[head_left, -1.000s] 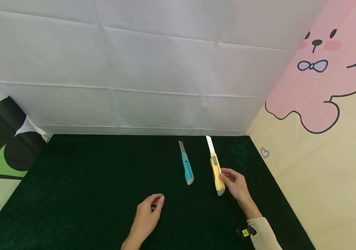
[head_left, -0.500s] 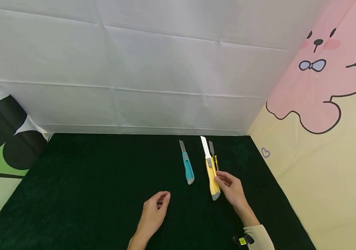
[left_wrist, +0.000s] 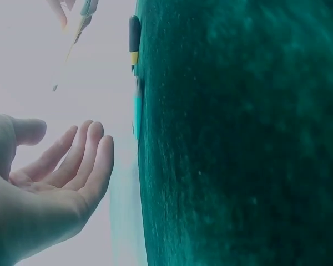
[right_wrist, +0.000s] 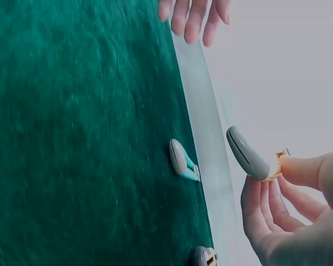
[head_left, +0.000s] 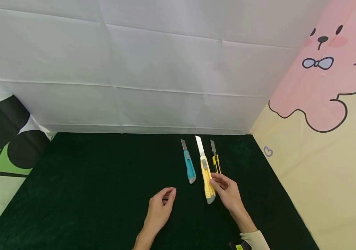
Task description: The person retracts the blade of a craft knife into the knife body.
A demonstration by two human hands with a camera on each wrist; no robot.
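plainly, right hand (head_left: 230, 195) pinching slim pale-yellow cutter (head_left: 207, 177), left hand (head_left: 160, 209) relaxed, fuzzy green cloth (head_left: 87, 191)

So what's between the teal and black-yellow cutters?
In the head view, the pale yellow cutter, held above the table by the right hand.

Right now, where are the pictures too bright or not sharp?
Head: pale yellow plastic cutter clear, its thin blade glaring white; left wrist: pale background washed out, dark green plush tablecloth soft; right wrist: background equally pale, tablecloth tinted teal.

Raised knife (head_left: 206, 175) between left knife (head_left: 189, 166) and right knife (head_left: 217, 164)
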